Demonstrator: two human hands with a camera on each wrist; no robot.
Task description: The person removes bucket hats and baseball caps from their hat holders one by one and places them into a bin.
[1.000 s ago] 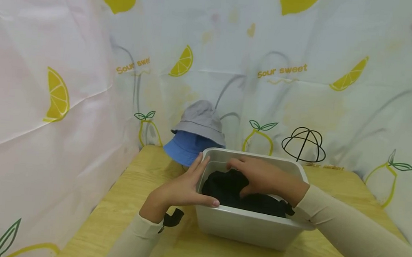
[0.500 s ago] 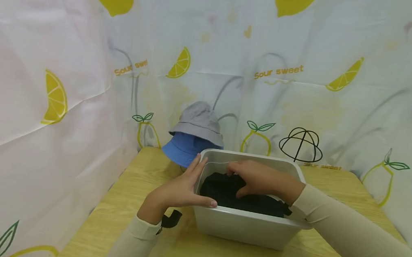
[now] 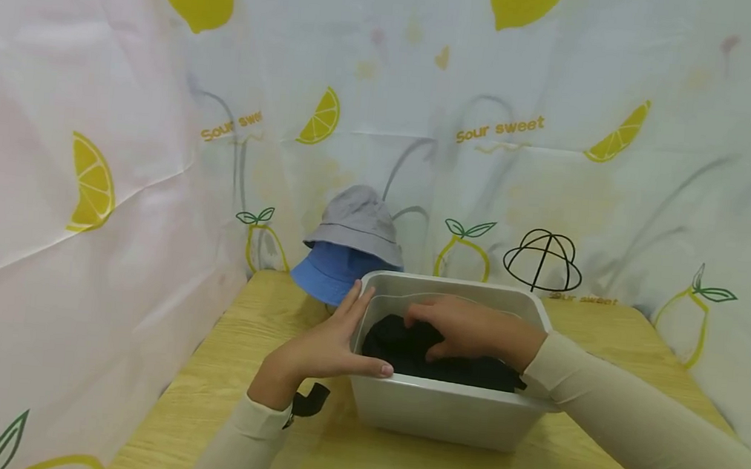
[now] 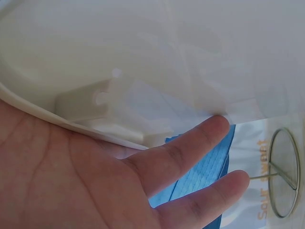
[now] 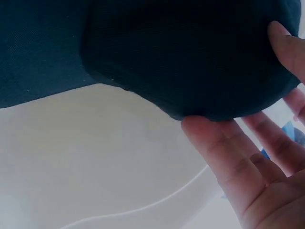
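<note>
A black cloth hat (image 3: 399, 348) lies inside a light grey plastic bin (image 3: 440, 415). My right hand (image 3: 464, 326) reaches into the bin and grips the rounded crown, thumb on the near side and fingers on the far side. In the right wrist view, several fingertips meet the edge of the dark cloth (image 5: 181, 57). My left hand (image 3: 314, 354) steadies the bin's left front corner. Its thumb lies along the front rim, and its straight fingers spread along the left side, against the outer wall in the left wrist view. Part of the hat is hidden under my right hand.
Behind the bin's left corner, a grey bucket hat (image 3: 358, 222) sits above a blue bucket hat (image 3: 325, 271). A black wire hat stand (image 3: 543, 260) rises behind the bin on the right. A lemon-print curtain (image 3: 389, 79) encloses the wooden table (image 3: 229, 371).
The head view has shifted slightly, so everything appears a little farther left. Both hands keep nearly the same places on the bin and the hat.
</note>
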